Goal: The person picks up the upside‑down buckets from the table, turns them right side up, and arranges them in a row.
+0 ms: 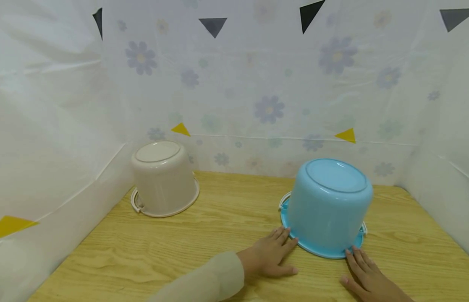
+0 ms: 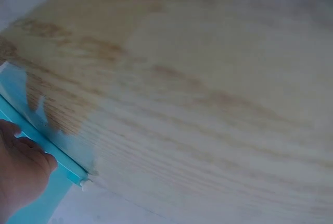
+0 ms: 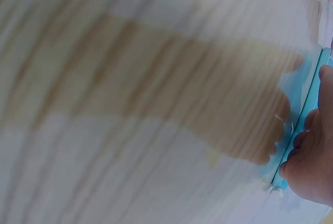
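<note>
A light blue bucket (image 1: 332,209) stands upside down on the right part of the table, its base facing up and its white handle showing at both sides of the rim. My left hand (image 1: 270,253) lies with fingers spread, fingertips at the near left of the blue rim. At the near right of that rim, my right hand (image 1: 370,274) touches it with extended fingertips. Both thumbs point apart from the bucket's wall. The left wrist view has the left hand (image 2: 23,174) against the blue rim (image 2: 57,153); the right wrist view has the right hand (image 3: 312,146) along it.
A beige bucket (image 1: 164,180), also upside down, stands at the back left of the wood-grain table (image 1: 151,247). White flowered sheeting (image 1: 234,84) rises behind the table and along both sides, with black and yellow triangles on it.
</note>
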`<state>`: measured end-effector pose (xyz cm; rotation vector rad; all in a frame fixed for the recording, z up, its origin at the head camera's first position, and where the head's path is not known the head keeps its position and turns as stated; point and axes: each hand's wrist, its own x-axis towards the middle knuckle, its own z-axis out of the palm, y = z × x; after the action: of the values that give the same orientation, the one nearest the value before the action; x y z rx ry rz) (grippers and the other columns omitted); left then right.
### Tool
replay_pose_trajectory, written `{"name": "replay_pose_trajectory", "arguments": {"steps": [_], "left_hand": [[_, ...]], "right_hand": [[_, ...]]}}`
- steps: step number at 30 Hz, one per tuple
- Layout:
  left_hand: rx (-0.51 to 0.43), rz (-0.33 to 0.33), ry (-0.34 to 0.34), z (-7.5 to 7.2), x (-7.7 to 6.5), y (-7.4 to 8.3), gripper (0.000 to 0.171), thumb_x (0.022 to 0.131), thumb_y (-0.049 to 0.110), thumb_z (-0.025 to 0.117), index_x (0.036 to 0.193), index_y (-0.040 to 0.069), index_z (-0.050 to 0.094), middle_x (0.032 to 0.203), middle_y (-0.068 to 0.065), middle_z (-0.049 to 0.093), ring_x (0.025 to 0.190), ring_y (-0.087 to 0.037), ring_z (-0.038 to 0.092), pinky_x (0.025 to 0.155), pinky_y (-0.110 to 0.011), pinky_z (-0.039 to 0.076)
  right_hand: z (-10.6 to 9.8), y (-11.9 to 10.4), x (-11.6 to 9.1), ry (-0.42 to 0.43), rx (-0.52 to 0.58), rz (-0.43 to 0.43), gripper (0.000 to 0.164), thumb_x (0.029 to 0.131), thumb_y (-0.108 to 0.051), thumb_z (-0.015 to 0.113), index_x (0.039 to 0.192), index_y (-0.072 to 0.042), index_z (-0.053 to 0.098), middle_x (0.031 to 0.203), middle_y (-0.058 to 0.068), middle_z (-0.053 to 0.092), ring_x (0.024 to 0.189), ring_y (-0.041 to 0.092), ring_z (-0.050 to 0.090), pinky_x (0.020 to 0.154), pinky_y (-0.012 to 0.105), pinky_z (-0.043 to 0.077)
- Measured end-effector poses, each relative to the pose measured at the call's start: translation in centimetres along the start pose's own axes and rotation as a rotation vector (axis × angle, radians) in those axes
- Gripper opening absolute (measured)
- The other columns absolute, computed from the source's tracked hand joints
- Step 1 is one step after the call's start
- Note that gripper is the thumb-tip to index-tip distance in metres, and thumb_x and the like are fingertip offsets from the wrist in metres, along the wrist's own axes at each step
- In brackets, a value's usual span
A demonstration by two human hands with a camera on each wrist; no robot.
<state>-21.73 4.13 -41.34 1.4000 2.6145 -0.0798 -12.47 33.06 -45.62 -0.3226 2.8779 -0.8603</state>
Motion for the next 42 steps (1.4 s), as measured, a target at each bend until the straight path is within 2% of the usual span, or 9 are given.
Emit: {"name": "replay_pose_trajectory", "arguments": {"steps": [2,5,9,12,15,26,30,39,42], "left_hand": [[0.018,0.000,-0.002,0.0,-0.1,0.0,0.075,0.091,0.066,0.024,0.151,0.023,0.008,0.157,-0.008,0.006,0.146,-0.022,0.005,0.118,-0.028,0.011],[0.039,0.003,-0.004,0.0,-0.2,0.0,0.075,0.091,0.066,0.024,0.151,0.023,0.008,0.157,-0.008,0.006,0.146,-0.023,0.005,0.118,-0.028,0.011],[0.025,0.010,0.001,0.0,-0.4,-0.1,0.075,0.092,0.065,0.025,0.151,0.021,0.010,0.157,-0.009,0.007,0.146,-0.023,0.005,0.118,-0.028,0.012],[-0.006,0.008,0.008,0.1,-0.6,-0.2,0.075,0.092,0.065,0.027,0.150,0.021,0.011,0.157,-0.009,0.006,0.145,-0.023,0.006,0.118,-0.029,0.014],[-0.021,0.006,0.015,0.0,-0.9,-0.2,0.075,0.092,0.064,0.027,0.150,0.021,0.012,0.157,-0.010,0.007,0.145,-0.023,0.006,0.118,-0.029,0.015],[-0.012,0.012,0.010,0.0,-1.7,-0.4,0.075,0.092,0.064,0.026,0.151,0.020,0.011,0.157,-0.011,0.009,0.145,-0.024,0.007,0.118,-0.031,0.014],[-0.005,0.010,0.010,0.2,-1.7,-0.5,0.075,0.092,0.065,0.026,0.151,0.020,0.011,0.157,-0.011,0.008,0.145,-0.025,0.007,0.118,-0.031,0.013],[-0.007,0.030,0.021,0.4,-2.3,-0.7,0.075,0.093,0.063,0.027,0.151,0.018,0.011,0.156,-0.013,0.009,0.145,-0.027,0.008,0.118,-0.032,0.013],[-0.018,0.041,0.030,0.4,-2.5,-0.8,0.075,0.093,0.063,0.027,0.151,0.017,0.011,0.156,-0.014,0.009,0.145,-0.027,0.008,0.118,-0.033,0.013]], "right_hand": [[0.1,-0.1,0.0,0.005,-0.024,0.006,0.074,0.096,-0.030,0.047,0.138,0.020,0.013,0.143,0.043,0.003,0.132,0.051,-0.019,0.082,0.008,-0.032],[0.3,-0.2,0.0,0.012,-0.045,-0.001,0.074,0.096,-0.031,0.047,0.138,0.020,0.013,0.143,0.043,0.004,0.133,0.049,-0.020,0.080,0.004,-0.030],[0.5,-0.3,-0.1,0.018,-0.056,0.001,0.074,0.097,-0.032,0.046,0.140,0.018,0.013,0.145,0.042,0.004,0.131,0.021,-0.035,0.080,0.004,-0.030],[0.7,-0.3,-0.1,0.032,-0.092,-0.006,0.075,0.096,-0.032,0.047,0.140,0.017,0.013,0.145,0.041,0.007,0.125,0.000,-0.034,0.080,0.004,-0.030],[0.8,-0.4,-0.1,0.040,-0.110,-0.009,0.075,0.096,-0.033,0.047,0.141,0.016,0.013,0.145,0.040,0.008,0.122,-0.007,-0.032,0.080,0.003,-0.029],[0.9,-0.7,0.1,0.022,-0.135,-0.023,0.075,0.096,-0.034,0.047,0.140,0.016,0.015,0.145,0.040,0.011,0.116,-0.015,-0.029,0.081,-0.003,-0.025],[1.0,-0.9,0.1,0.049,-0.168,-0.050,0.073,0.096,-0.033,0.047,0.142,0.014,0.015,0.144,0.040,0.014,0.115,-0.017,-0.029,0.082,-0.002,-0.025],[1.3,-1.2,0.0,0.014,-0.068,-0.045,0.071,0.097,-0.030,0.045,0.141,0.015,0.013,0.146,0.040,0.006,0.118,-0.013,-0.029,0.080,0.003,-0.028],[1.4,-1.3,-0.1,0.024,-0.087,-0.049,0.070,0.097,-0.030,0.045,0.141,0.015,0.014,0.145,0.040,0.008,0.116,-0.016,-0.028,0.080,0.003,-0.027]]}}
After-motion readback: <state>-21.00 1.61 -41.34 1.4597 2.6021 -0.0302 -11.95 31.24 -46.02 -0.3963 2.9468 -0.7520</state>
